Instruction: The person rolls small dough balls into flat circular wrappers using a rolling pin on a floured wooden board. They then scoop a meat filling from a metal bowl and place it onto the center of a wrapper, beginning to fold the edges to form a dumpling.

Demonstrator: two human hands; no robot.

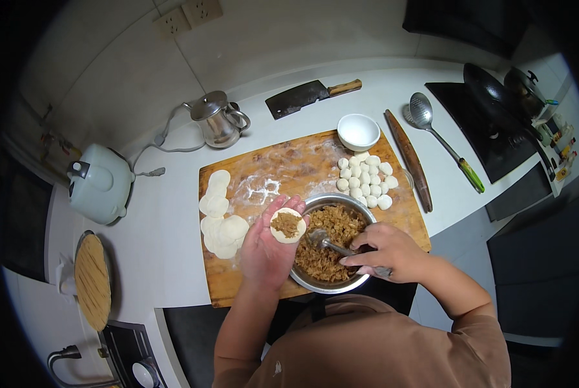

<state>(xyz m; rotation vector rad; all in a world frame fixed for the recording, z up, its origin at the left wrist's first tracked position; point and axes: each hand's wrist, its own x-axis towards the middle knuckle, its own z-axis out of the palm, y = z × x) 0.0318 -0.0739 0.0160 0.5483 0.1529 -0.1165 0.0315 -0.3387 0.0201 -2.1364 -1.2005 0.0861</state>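
Observation:
My left hand [267, 251] is palm up, holding a round dumpling wrapper [297, 235] on its fingers, with a mound of brown filling [285, 224] on the dough. In my right hand [396, 252] is the handle of a metal spoon [338, 248]. The spoon's head rests in minced filling [333, 223] inside a steel bowl [331, 289]. Left of my left hand, flat wrappers [225, 236] overlap on a floured wooden board [270, 161]. Several small dough balls [365, 181] are clustered beyond the steel bowl.
A white bowl [358, 132] stands at the board's far edge. Right of the board lie a rolling pin [410, 158] and a slotted spoon [441, 137]. Behind are a cleaver [299, 98] and a metal kettle [217, 123]. A pale green appliance [102, 183] sits at left, a black cooktop [477, 129] at right.

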